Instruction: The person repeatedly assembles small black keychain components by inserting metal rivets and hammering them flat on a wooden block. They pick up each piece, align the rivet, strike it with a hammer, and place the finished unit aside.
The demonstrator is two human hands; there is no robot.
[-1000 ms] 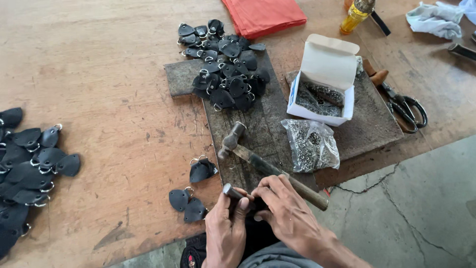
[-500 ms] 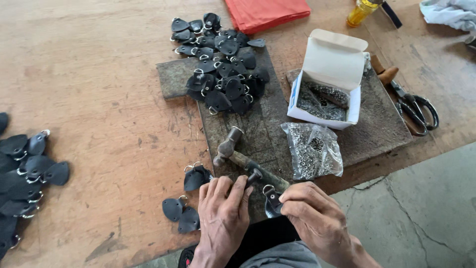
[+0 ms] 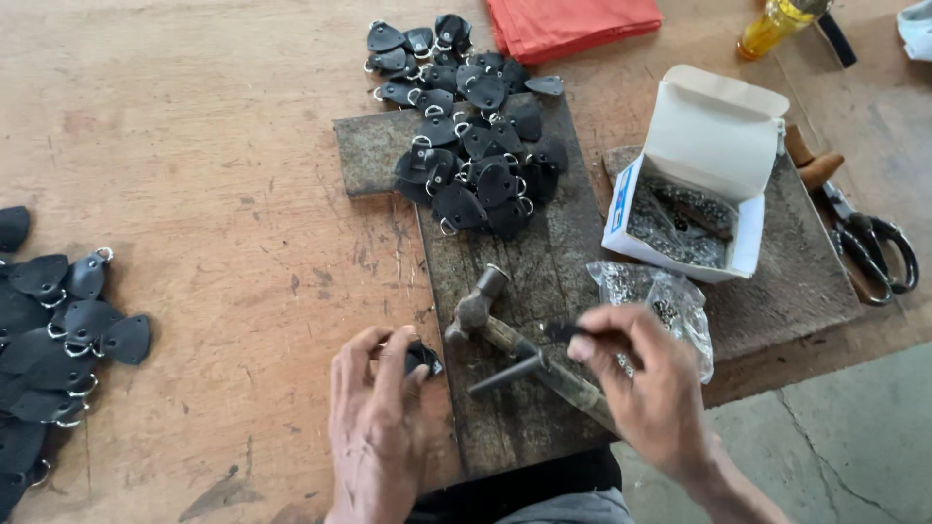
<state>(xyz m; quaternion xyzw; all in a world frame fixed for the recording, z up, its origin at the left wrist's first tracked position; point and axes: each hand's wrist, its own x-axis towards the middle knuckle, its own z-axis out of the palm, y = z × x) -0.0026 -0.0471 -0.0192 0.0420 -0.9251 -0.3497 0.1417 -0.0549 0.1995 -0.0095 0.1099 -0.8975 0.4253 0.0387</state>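
My left hand (image 3: 374, 427) rests at the near edge of the wooden table and pinches a small black leather tag (image 3: 423, 358) with a metal ring. My right hand (image 3: 646, 388) holds a thin dark metal punch (image 3: 510, 374) in its fingertips, with the tip pointing left over the dark work slab (image 3: 544, 262). A small hammer (image 3: 476, 311) lies on the slab between my hands, and its handle runs under my right hand. A heap of black ringed tags (image 3: 476, 146) sits at the slab's far end.
An open white box of metal fittings (image 3: 714, 136) and a clear bag of fittings (image 3: 665, 296) lie to the right. Scissors (image 3: 874, 252) are at the right edge. Red cloth (image 3: 573, 24) and a yellow bottle (image 3: 772, 29) are at the back. More black tags (image 3: 49, 330) lie far left.
My hands, together over one tag at the table's edge before, have moved apart. The left keeps a tag, and the right now holds the punch above the hammer handle.
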